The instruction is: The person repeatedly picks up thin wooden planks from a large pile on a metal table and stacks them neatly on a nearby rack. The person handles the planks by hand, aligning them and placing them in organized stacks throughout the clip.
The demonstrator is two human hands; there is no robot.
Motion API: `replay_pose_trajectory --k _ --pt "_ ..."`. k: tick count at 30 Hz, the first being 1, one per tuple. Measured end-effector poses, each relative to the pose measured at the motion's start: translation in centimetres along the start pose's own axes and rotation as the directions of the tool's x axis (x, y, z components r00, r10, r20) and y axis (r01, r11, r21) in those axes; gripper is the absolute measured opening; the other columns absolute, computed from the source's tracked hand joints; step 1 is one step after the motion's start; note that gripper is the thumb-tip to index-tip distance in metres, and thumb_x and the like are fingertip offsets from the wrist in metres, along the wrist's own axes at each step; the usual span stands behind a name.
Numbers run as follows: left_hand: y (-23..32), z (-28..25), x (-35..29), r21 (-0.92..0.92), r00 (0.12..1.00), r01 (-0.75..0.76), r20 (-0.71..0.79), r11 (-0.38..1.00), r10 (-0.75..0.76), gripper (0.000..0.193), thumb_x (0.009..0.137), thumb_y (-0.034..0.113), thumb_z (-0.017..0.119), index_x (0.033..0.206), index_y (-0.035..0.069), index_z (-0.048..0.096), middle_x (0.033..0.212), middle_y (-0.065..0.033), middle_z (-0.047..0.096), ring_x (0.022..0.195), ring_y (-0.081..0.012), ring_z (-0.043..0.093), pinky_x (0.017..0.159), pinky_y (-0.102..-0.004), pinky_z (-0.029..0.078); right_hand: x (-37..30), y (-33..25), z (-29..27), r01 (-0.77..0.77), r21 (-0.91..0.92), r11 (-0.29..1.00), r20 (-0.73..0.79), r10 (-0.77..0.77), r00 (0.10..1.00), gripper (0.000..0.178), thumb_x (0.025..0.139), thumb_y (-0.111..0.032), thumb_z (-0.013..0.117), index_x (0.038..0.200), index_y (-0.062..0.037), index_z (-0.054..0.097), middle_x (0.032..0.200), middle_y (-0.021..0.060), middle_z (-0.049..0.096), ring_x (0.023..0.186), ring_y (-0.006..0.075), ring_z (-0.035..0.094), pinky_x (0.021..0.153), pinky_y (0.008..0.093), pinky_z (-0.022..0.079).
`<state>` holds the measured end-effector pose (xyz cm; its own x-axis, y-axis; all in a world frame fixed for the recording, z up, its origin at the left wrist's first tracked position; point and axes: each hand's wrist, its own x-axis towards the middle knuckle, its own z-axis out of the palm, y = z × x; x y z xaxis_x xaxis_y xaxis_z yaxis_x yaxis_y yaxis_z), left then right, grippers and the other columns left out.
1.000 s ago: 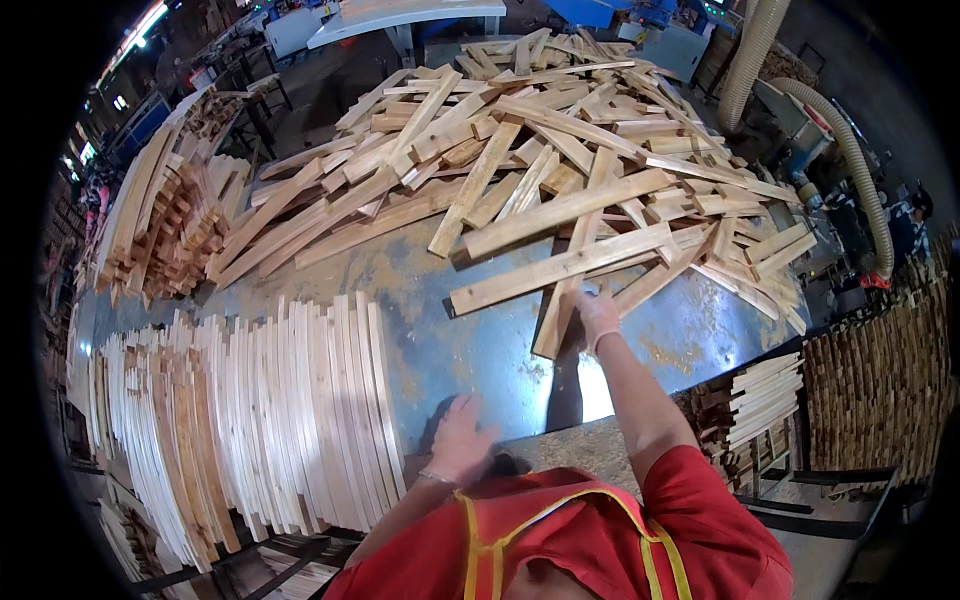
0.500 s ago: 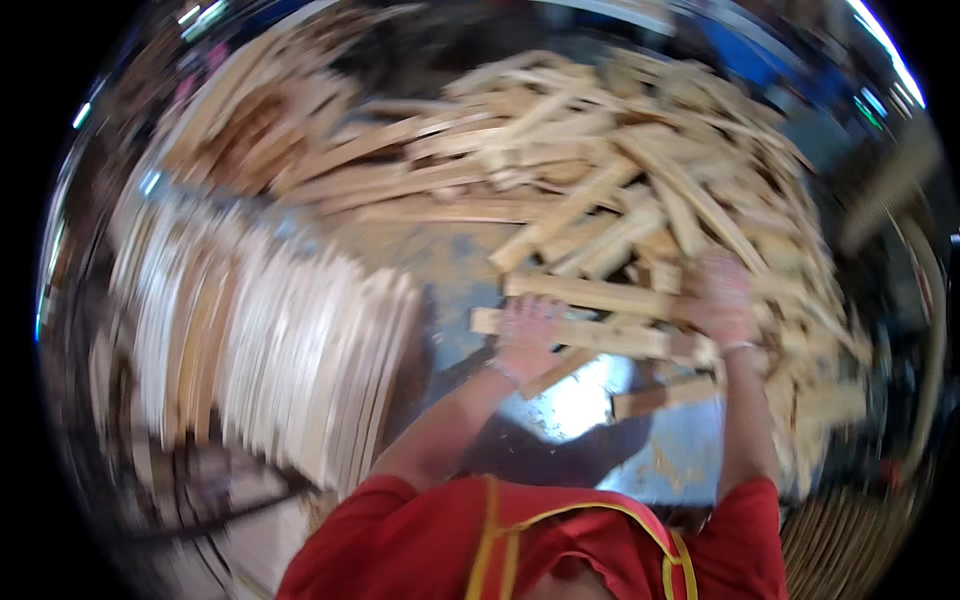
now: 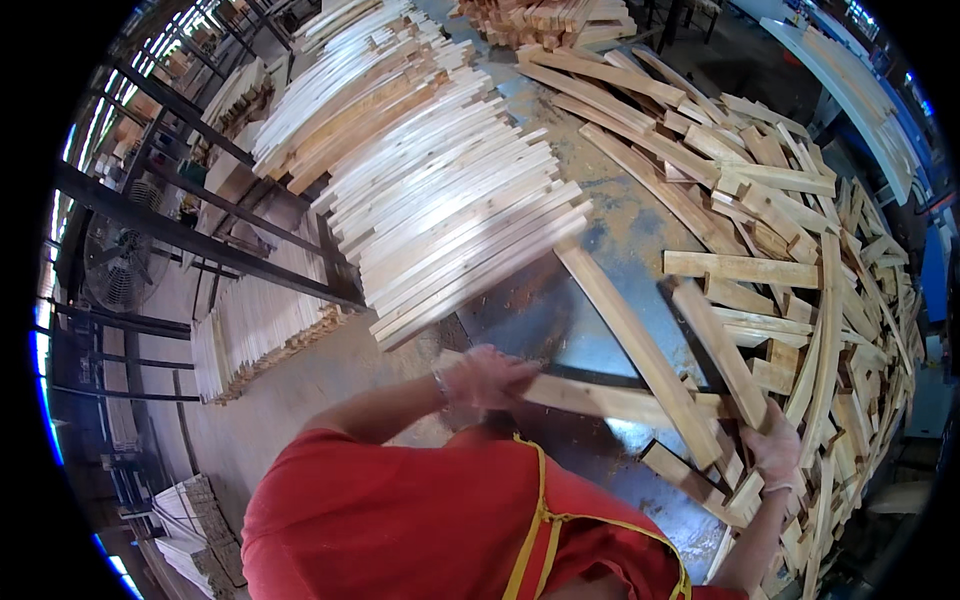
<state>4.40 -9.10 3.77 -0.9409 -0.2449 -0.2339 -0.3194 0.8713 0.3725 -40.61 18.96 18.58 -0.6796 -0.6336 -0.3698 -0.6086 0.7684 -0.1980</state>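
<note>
My left hand grips one end of a long pale wooden slat that lies across the metal table. My right hand holds the slat's other end, where it crosses under two more slats at the edge of a loose pile of curved wooden pieces. Both hands wear thin gloves. My red shirt with yellow straps fills the lower middle.
A neat row of stacked curved slats lies on the table's left part. More stacks stand on the floor beside a dark metal frame. A fan is at the far left. Sawdust lies on the table.
The view has swung round to the left. Both hands have come together onto one long slat and hold it nearer my body, by the stacked row.
</note>
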Motion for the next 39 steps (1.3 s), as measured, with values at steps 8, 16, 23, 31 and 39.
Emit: replay_pose_trajectory --k 8,16,23,31,39 --pt "-6.0 -0.1 -2.0 0.002 0.996 0.067 0.052 0.998 -0.067 0.060 0.084 0.036 0.080 0.132 0.015 0.051 0.104 -0.0100 0.070 0.093 -0.0357 0.074 0.079 -0.0509 0.058 1.4 -15.5 16.4 0.237 -0.012 0.971 -0.180 -0.235 0.955 0.087 0.079 -0.044 0.082 0.150 -0.0032 0.055 0.134 0.0309 0.066 0.126 0.0436 0.065 0.109 0.0470 0.050" --pt "-7.8 -0.1 -5.8 -0.227 0.990 0.092 -0.088 0.969 -0.115 0.055 0.087 0.033 0.076 0.133 0.012 0.056 0.103 -0.0110 0.068 0.090 -0.0355 0.072 0.075 -0.0514 0.057 2.5 -15.9 12.1 0.110 0.303 0.947 -0.032 -0.105 0.994 0.094 0.081 -0.017 0.082 0.164 -0.0054 0.039 0.132 0.0201 0.070 0.112 0.0339 0.072 0.095 0.0413 0.059" --pt "-12.4 -2.1 -4.3 0.281 0.870 0.307 -0.469 0.909 -0.149 0.048 0.096 0.027 0.064 0.138 0.006 0.056 0.135 -0.0114 0.058 0.131 -0.0317 0.056 0.111 -0.0475 0.044 0.2 -22.4 20.2 -0.059 0.998 -0.023 0.061 0.100 0.993 0.047 0.099 -0.023 0.072 0.137 -0.0022 0.054 0.099 0.0100 0.068 0.078 0.0230 0.070 0.068 0.0386 0.063" --pt "-23.7 -1.1 -9.2 -0.165 0.356 0.731 -0.736 0.662 -0.577 0.083 0.093 0.052 0.069 0.161 0.011 0.044 0.160 -0.0217 0.047 0.148 -0.0397 0.043 0.121 -0.0515 0.038 4.1 -39.1 24.2 -0.042 0.666 0.744 0.368 -0.280 0.887 0.073 0.095 -0.054 0.074 0.141 0.0004 0.057 0.083 0.0072 0.067 0.074 0.0170 0.060 0.069 0.0334 0.051" --pt "-34.4 2.3 -13.6 -0.768 0.208 -0.583 0.173 -0.264 -0.963 0.039 0.103 0.039 0.067 0.124 0.007 0.069 0.117 -0.0096 0.074 0.104 -0.0240 0.070 0.091 -0.0416 0.061 5.1 -38.2 26.7 -0.132 0.961 0.242 0.169 -0.138 0.976 0.061 0.099 -0.031 0.075 0.147 -0.0005 0.053 0.125 0.0081 0.066 0.103 0.0146 0.059 0.083 0.0322 0.050"
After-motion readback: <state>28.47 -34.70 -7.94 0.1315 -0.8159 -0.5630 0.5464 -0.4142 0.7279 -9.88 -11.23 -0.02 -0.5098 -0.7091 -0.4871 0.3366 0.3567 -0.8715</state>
